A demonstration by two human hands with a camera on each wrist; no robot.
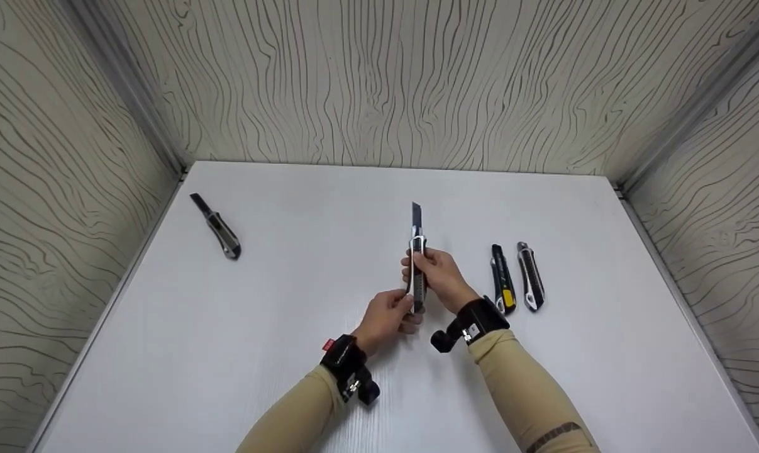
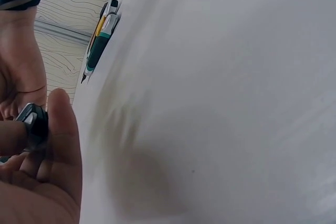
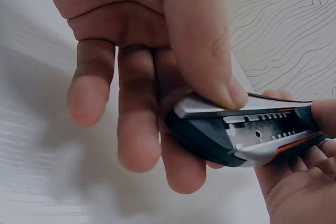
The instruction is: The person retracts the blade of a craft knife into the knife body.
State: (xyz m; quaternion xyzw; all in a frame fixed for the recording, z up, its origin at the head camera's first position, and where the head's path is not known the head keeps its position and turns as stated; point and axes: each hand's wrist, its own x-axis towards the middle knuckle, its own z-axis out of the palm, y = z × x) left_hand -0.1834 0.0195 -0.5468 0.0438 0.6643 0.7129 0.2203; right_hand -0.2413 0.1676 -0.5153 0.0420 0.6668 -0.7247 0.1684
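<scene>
A white table (image 1: 291,352) bears three spare knives: one far left (image 1: 219,228), two side by side at right (image 1: 517,279). Above its middle, the right hand (image 1: 439,274) pinches the utility knife (image 1: 417,264), thumb on top, fingers nearly straight beneath. The left hand (image 1: 388,318) curls round its rear end.

White table (image 1: 291,327) with faint grain, beige walls (image 1: 379,75) with dark wavy wood-grain lines, grey-and-black held knife (image 1: 418,270) with orange trim, black knife with yellow patch (image 1: 502,279), silver-and-black knife (image 1: 531,275), tan sleeves (image 1: 524,384), black wristbands (image 1: 480,318)
</scene>
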